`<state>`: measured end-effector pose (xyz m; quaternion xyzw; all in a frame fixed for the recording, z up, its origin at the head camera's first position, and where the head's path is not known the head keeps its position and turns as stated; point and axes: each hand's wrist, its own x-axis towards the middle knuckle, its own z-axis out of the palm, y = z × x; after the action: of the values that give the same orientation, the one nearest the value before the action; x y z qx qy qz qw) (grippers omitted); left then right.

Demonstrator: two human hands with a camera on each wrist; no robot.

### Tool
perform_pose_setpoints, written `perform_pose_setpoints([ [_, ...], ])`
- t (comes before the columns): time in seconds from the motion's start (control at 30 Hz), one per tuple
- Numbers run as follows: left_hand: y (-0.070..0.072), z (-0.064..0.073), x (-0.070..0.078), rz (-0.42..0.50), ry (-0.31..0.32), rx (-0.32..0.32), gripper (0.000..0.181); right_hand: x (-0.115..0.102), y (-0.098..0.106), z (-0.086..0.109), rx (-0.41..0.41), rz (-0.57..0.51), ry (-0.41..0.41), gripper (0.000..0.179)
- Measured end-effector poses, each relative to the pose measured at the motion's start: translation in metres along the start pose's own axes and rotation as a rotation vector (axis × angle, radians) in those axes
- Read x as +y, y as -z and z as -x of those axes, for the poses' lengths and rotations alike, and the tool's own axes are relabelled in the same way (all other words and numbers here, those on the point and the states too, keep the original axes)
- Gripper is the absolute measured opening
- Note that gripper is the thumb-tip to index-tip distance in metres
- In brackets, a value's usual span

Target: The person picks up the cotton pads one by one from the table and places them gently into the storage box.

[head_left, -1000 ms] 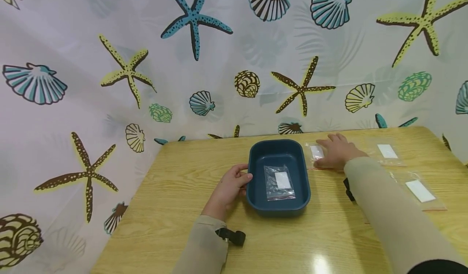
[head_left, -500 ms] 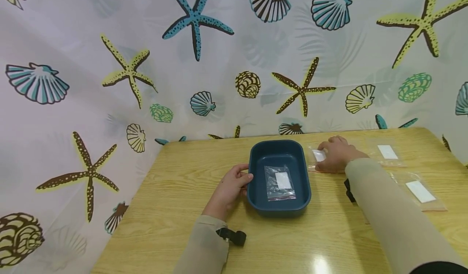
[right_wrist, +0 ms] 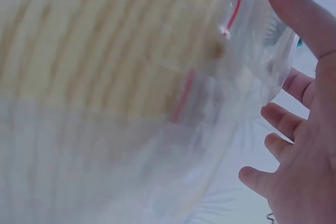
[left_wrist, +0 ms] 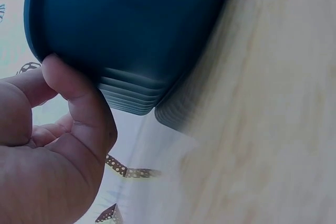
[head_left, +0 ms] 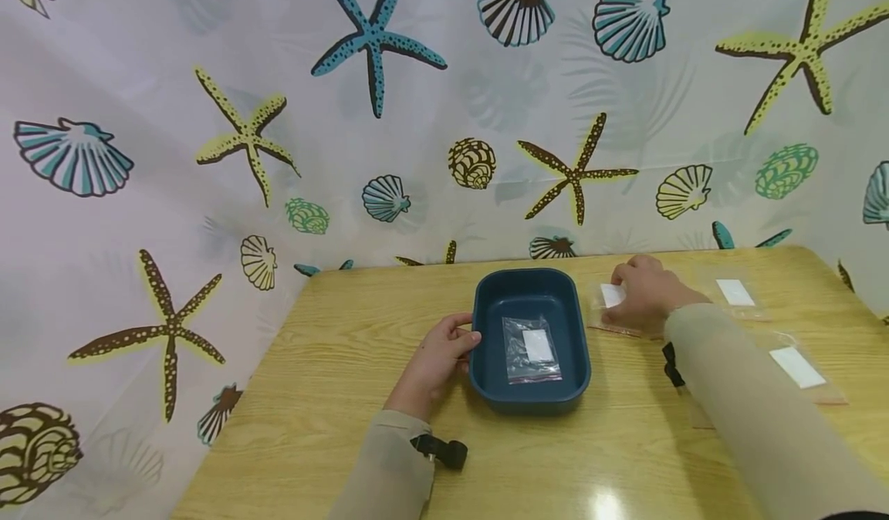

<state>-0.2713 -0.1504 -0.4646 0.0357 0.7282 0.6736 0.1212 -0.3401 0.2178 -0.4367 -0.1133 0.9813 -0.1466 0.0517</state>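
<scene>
In the head view, a dark blue plastic tub [head_left: 531, 393] stands on the table with a clear zip bag [head_left: 514, 350] holding a white piece inside. My left hand [head_left: 437, 354] grips the tub's left side; the left wrist view shows the thumb against the tub wall [left_wrist: 131, 19]. To the right of the tub, my right hand [head_left: 646, 296] pinches another clear zip bag [head_left: 613, 296] with a white piece in it. The right wrist view has this bag [right_wrist: 270, 40] between thumb and fingers, its red seal line visible.
Farther right on the wooden table [head_left: 361, 366] lie two more bags, a back zip bag [head_left: 736, 292] and a nearer zip bag [head_left: 799, 367], each with a white piece. A patterned curtain [head_left: 417, 119] hangs behind the table.
My right hand has drawn its bag slightly right, away from the tub, with the fingers closing on it. The left hand and tub stay put.
</scene>
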Motion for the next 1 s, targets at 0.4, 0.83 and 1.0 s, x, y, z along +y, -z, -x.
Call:
perform_pose_setpoints([
  [0.4, -0.003, 0.000, 0.001, 0.008, 0.007, 0.002, 0.043, -0.006, 0.039, 0.024, 0.126, -0.023, 0.157, 0.070],
  [0.83, -0.003, 0.001, 0.002, 0.000, 0.010, 0.019, 0.042, -0.058, 0.054, 0.039, 0.185, 0.026, 0.300, 0.069],
  [1.0, -0.003, 0.001, 0.003, 0.007, 0.010, 0.016, 0.043, -0.079, 0.047, 0.037, 0.176, 0.037, 0.326, 0.070],
])
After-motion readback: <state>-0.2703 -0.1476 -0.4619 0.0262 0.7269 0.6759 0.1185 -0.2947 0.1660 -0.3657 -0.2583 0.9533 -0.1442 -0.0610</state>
